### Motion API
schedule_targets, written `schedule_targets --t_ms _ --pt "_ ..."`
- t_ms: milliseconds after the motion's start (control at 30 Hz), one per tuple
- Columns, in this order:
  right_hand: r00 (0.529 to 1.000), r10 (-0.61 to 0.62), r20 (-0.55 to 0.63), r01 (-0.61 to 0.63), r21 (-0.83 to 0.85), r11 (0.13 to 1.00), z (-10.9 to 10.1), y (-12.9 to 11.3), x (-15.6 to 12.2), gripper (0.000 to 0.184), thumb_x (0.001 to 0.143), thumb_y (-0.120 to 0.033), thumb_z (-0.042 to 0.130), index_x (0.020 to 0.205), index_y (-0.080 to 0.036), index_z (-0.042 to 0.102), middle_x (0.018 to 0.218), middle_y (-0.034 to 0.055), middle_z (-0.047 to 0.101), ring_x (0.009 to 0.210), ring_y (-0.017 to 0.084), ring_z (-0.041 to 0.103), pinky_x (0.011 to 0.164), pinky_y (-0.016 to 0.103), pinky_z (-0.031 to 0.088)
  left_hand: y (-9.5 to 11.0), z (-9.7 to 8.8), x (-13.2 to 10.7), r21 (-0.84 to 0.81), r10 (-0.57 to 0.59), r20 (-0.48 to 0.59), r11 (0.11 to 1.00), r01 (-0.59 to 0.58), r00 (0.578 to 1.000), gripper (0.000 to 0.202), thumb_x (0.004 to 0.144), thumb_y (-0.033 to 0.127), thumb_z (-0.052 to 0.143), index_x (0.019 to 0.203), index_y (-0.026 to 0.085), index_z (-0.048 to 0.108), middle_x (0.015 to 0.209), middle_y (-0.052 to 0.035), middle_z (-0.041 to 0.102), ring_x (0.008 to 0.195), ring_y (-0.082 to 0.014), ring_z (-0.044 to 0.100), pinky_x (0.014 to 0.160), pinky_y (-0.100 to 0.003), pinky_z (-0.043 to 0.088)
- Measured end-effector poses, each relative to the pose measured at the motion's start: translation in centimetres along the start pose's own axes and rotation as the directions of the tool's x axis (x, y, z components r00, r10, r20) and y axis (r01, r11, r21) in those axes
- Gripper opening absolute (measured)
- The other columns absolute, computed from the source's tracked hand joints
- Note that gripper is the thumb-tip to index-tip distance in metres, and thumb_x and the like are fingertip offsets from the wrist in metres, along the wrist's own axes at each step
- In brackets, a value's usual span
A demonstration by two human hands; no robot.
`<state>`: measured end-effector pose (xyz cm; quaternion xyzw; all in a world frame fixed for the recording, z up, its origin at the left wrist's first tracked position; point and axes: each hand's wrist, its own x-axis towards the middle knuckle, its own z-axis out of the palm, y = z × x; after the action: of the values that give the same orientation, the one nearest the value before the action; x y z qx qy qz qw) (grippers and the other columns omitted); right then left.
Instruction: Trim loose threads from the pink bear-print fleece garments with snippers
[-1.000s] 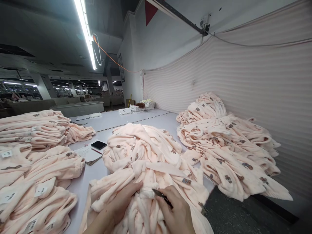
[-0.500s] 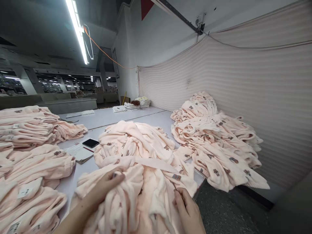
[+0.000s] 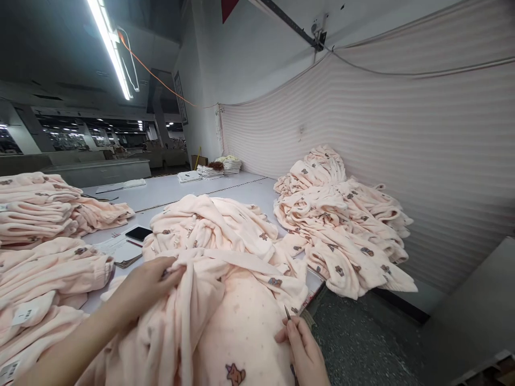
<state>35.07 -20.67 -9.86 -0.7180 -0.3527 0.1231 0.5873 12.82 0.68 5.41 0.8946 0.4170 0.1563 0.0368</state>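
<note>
A pale pink fleece garment (image 3: pixel 241 321) with small printed animals lies spread in front of me, its lower part running out of view. My left hand (image 3: pixel 159 276) is closed on a fold of its edge, pinched between thumb and fingers. At the garment's right side, my right hand (image 3: pixel 300 343) is closed around a slim dark pointed tool that looks like thread snips (image 3: pixel 287 312). The tip points up and away from me; the fingers hide most of the tool. Beyond both hands sits a heap of similar pink fabric (image 3: pixel 217 222).
Pink garments with white labels are stacked on the left (image 3: pixel 36 209). A larger pink pile (image 3: pixel 338 225) overhangs the table's right edge. A phone (image 3: pixel 138 234) lies on papers (image 3: pixel 116 249). White folded stacks (image 3: pixel 209 171) stand at the back of the table (image 3: pixel 156 199).
My left hand has lifted the fold and moved left, opening out the garment's smooth front. My right hand has moved slightly down, and the tool's tip now shows. The view has shifted right.
</note>
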Motion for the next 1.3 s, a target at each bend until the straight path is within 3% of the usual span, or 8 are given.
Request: schedule_targets --t_ms 67,133,200,367,633,867,1067,1300 --pt "0.998 0.031 0.051 -0.033 0.028 0.999 0.4 -0.1 0.0 0.042 0.091 -0.057 0.038 0.083 -0.022 0.059 0.074 0.0027 0.070 0.080 0.019 0.067 0.071 0.023 0.048 1.0 2.1 -2.1 0.240 0.170 -0.069 0.959 -0.149 0.983 0.023 0.085 0.028 0.043 0.082 0.021 0.065 0.082 -0.0090 0.068 0.073 -0.0290 0.062 0.075 -0.046 0.040" --pt "0.992 0.035 0.118 -0.039 0.036 0.999 1.2 -0.6 0.2 0.038 0.092 -0.055 0.037 0.090 -0.023 0.057 0.078 0.0024 0.070 0.081 0.019 0.066 0.073 0.023 0.047 3.1 6.4 -4.6 0.323 0.558 -0.151 0.808 -0.493 0.816 0.039 0.074 0.011 0.045 0.105 0.027 0.064 0.114 -0.0073 0.067 0.105 -0.0335 0.057 0.098 -0.057 0.023" --pt "0.982 0.014 0.187 -0.015 0.002 1.000 1.9 -1.1 1.1 0.035 0.094 -0.052 0.035 0.095 -0.023 0.055 0.081 0.0020 0.069 0.081 0.018 0.066 0.074 0.023 0.047 4.8 11.4 -6.0 0.307 0.640 -0.192 0.760 -0.573 0.744 0.039 0.075 0.009 0.046 0.105 0.027 0.064 0.129 -0.0038 0.061 0.123 -0.0303 0.047 0.109 -0.054 0.007" --pt "0.971 -0.080 0.225 0.126 -0.198 0.972 3.0 -0.5 7.4 0.029 0.096 -0.043 0.036 0.102 -0.023 0.055 0.098 0.0035 0.067 0.093 0.019 0.062 0.079 0.029 0.046 3.0 18.5 -2.4 0.066 0.382 -0.396 0.919 -0.389 0.835 0.041 0.079 0.003 0.037 0.099 0.024 0.067 0.118 -0.0020 0.068 0.116 -0.0216 0.054 0.108 -0.040 0.018" --pt "0.965 -0.102 0.243 0.159 -0.230 0.960 7.1 3.2 21.8 0.023 0.093 -0.036 0.054 0.097 -0.014 0.061 0.094 0.0025 0.065 0.084 0.016 0.063 0.079 0.037 0.050 -1.8 18.4 7.2 0.057 0.358 -0.258 0.933 -0.356 0.897 0.038 0.081 0.006 0.043 0.104 0.023 0.068 0.121 -0.0052 0.068 0.117 -0.0229 0.056 0.105 -0.038 0.029" --pt "0.902 -0.243 0.358 0.283 -0.064 0.957 5.7 -2.3 15.7 0.024 0.093 -0.037 0.043 0.094 -0.019 0.060 0.086 0.0021 0.065 0.080 0.017 0.059 0.073 0.027 0.046 -2.2 15.4 11.6 -0.083 0.266 -0.199 0.954 -0.287 0.943 0.045 0.081 0.004 0.032 0.113 0.016 0.063 0.130 -0.0066 0.060 0.128 -0.0247 0.045 0.112 -0.046 0.021" --pt "0.712 -0.236 0.661 0.285 0.035 0.958 2.9 -4.4 6.3 0.029 0.067 -0.024 0.058 0.096 -0.026 0.063 0.073 -0.0028 0.062 0.062 0.015 0.056 0.056 0.020 0.043 0.1 13.1 3.0 -0.295 -0.067 -0.324 0.955 -0.034 0.944 0.035 0.089 0.015 0.032 0.120 0.016 0.048 0.127 -0.0141 0.053 0.121 -0.0237 0.047 0.101 -0.040 0.040" --pt "0.734 -0.199 0.649 0.325 -0.079 0.942 1.2 -4.5 5.5 0.018 0.078 -0.021 0.047 0.090 -0.023 0.060 0.076 -0.0007 0.064 0.069 0.016 0.060 0.064 0.023 0.046 7.1 15.2 -10.4 -0.477 -0.163 -0.346 0.878 -0.024 0.924 0.016 0.078 0.032 0.053 0.090 0.023 0.047 0.081 -0.0055 0.054 0.074 -0.0236 0.054 0.065 -0.034 0.046"
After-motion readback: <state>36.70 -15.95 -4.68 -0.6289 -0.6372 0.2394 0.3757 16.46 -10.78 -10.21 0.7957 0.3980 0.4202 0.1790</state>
